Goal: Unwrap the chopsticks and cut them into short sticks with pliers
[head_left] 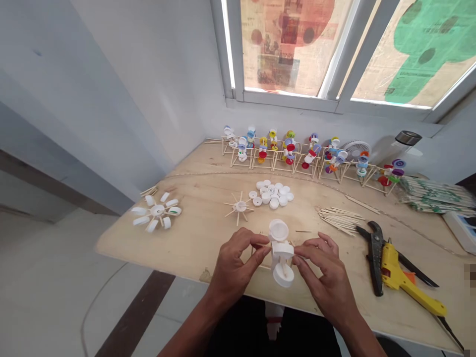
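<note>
Left hand [236,265] and right hand [323,272] pinch a white bottle-cap-and-stick assembly [281,253] from either side, over the plywood table [193,233] edge. Farther: loose white caps [270,193], then a row of coloured cap models [297,153] by the wall.

the plywood table [201,243] carried a row of cap models [286,153] along its far edge, loose bottle caps [270,193] centrally, a cap wheel [156,212] at left, wooden sticks [340,219] at right, and pliers [375,258] beside a glue gun [397,275] at near right.
</note>
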A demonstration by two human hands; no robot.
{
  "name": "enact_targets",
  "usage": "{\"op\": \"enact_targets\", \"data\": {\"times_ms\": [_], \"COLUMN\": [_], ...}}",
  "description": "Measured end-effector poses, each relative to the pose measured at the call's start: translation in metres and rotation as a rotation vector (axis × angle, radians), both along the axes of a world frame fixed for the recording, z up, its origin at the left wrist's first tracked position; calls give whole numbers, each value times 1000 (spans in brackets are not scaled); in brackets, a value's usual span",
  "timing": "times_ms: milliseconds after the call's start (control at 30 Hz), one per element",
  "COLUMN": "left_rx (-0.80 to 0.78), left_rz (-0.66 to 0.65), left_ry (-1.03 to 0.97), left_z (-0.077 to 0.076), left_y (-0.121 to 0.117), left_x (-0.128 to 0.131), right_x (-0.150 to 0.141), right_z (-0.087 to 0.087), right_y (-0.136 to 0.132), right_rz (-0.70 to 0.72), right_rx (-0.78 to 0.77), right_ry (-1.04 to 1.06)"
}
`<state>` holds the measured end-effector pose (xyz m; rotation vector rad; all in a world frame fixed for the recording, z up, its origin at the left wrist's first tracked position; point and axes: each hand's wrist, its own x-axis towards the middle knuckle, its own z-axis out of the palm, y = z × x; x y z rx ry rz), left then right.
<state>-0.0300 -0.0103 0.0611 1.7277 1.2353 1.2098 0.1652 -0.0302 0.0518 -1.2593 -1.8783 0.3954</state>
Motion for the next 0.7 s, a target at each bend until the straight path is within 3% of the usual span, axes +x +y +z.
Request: {"op": "enact_targets", "data": {"times_ms": [100, 267, 433, 700], "left_rx": [46, -29, -58, -45], "left_rz": [54, 291, 303, 309], "left_ry": [29, -31, -47, -5], "left_z": [-3, -25, -42, -48], "left_y": [2, 3, 2, 1], "left_x": [-7, -15, -9, -3], "right_x": [0, 0, -4, -8], "right_z": [1, -7, -24, -31], "right_y": [2, 12, 20, 20], "right_rz": [-2, -59, -77, -77], "right_rx": [83, 90, 81, 36], "right_ry": [-106, -91, -66, -50]}}
